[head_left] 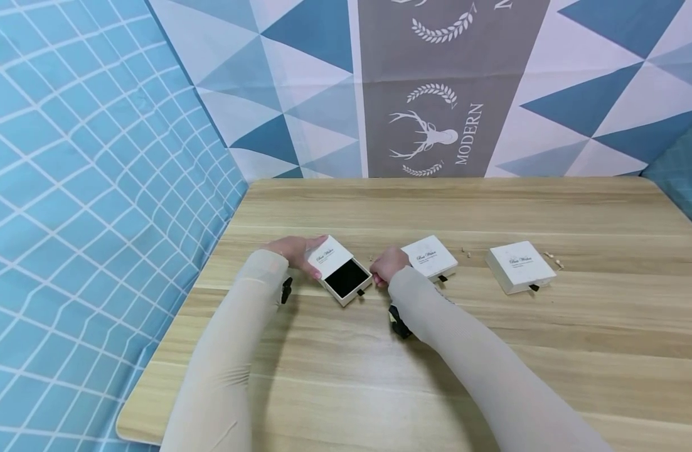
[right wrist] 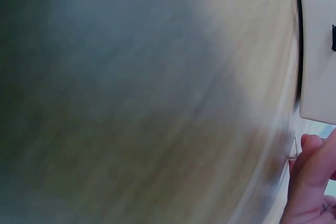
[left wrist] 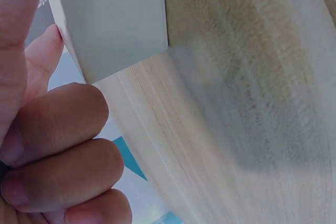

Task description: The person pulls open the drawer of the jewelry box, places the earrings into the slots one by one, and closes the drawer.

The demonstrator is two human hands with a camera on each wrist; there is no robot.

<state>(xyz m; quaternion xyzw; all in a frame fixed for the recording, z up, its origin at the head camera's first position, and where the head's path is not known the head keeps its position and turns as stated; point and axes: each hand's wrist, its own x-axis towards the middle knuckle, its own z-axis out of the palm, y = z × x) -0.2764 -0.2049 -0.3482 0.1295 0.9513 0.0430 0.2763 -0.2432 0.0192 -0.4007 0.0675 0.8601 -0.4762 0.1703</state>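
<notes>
My left hand (head_left: 298, 252) grips the sides of a white drawer box (head_left: 327, 258) between thumb and fingers. Its drawer, lined in black (head_left: 347, 278), is pulled partway out towards me and shows nothing inside. Close up in the left wrist view, several fingers curl below the box wall (left wrist: 115, 19). Just right of the drawer, my right hand (head_left: 389, 263) is low at the table with curled fingers. At those fingertips the right wrist view shows a small piece with a thin wire, like an earring (right wrist: 293, 157), pinched there.
Two closed white boxes, a middle box (head_left: 430, 256) and a right-hand box (head_left: 522, 266), stand on the wooden table (head_left: 346, 376), black pull tabs towards me. Tiny pale pieces (head_left: 465, 253) lie beside the middle one, more small pieces (head_left: 554, 260) by the other. A patterned cloth hangs behind.
</notes>
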